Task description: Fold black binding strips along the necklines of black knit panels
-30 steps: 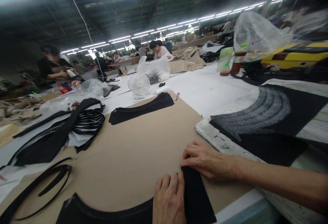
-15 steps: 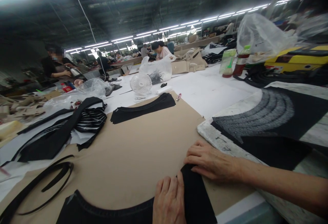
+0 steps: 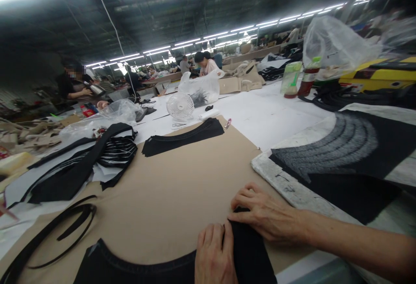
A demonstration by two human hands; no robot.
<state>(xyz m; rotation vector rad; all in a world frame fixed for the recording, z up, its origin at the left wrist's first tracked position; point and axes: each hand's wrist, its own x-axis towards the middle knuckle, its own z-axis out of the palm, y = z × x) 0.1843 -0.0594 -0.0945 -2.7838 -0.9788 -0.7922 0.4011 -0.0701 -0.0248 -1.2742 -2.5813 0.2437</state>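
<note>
A black fabric piece [image 3: 250, 253] with a curved, folded-looking edge lies at the front, on a tan sheet [image 3: 182, 188]. My left hand [image 3: 214, 251] rests on its curved edge, fingers close together and bent over the fabric. Just to the right, my right hand [image 3: 264, 214] grips the upper corner of the same piece, with the thumb near the left fingertips. What the curled fingers hold underneath is partly hidden. Farther back on the tan sheet sits another curved black piece [image 3: 183, 137].
Black strips [image 3: 78, 210] curl at the left, below a pile of black and white pieces [image 3: 110, 154]. A padded white board [image 3: 269, 169] carries black fabric with grey curved bands [image 3: 344, 145]. Behind stand a small fan [image 3: 180, 105], a red-liquid bottle [image 3: 308, 78] and a yellow box [image 3: 377, 76].
My right hand has shifted slightly down, its thumb drawing nearer to the left fingertips at the fabric's corner. My left hand stays nearly where it was. The view has shifted slightly.
</note>
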